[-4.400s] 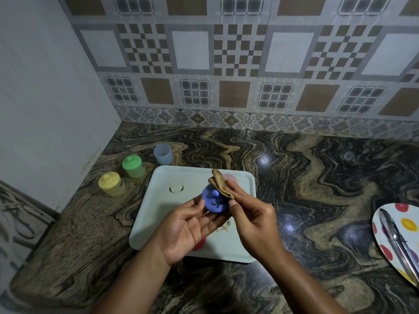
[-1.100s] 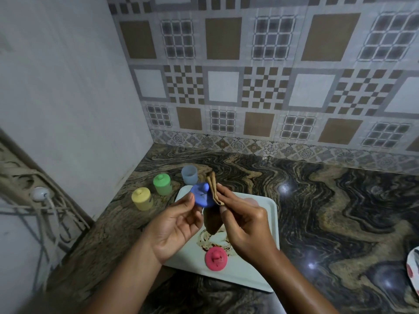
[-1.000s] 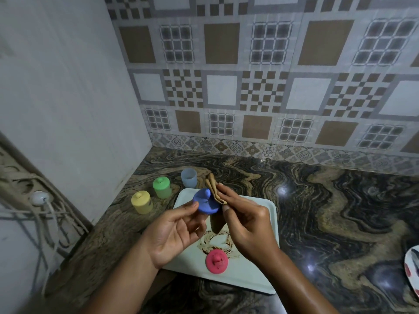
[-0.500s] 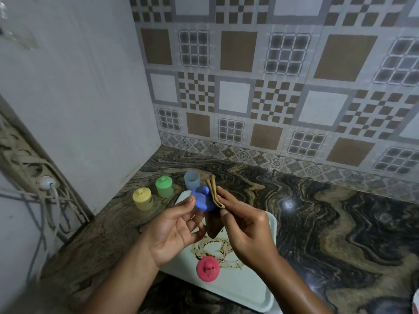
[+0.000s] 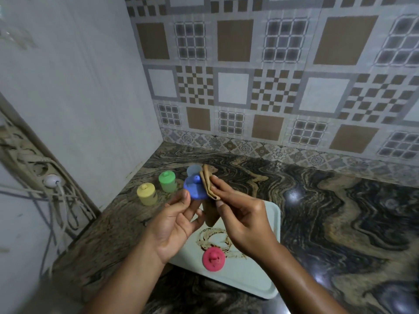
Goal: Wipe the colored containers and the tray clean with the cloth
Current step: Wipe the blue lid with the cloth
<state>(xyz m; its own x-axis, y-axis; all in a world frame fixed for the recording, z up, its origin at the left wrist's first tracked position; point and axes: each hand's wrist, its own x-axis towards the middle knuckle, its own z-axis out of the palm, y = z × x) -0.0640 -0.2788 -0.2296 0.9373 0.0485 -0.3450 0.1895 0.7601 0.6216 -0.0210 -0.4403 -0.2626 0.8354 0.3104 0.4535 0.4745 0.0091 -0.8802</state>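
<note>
Above the pale tray (image 5: 249, 282) on the marbled countertop (image 5: 328, 211): blue lid (image 5: 195, 188), pinched by the left hand (image 5: 174, 225); folded tan cloth (image 5: 209, 184), pinched by the right hand (image 5: 242, 220), touching that lid; pink lid (image 5: 213, 259) lying on the stained tray; yellow container (image 5: 147, 194) and green container (image 5: 167, 181) standing left of it.

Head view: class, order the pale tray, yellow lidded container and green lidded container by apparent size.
1. Pale green rectangular plastic tray.
2 and 3 unsure: yellow lidded plastic container and green lidded plastic container look alike; the yellow one sits nearer the camera.
</note>
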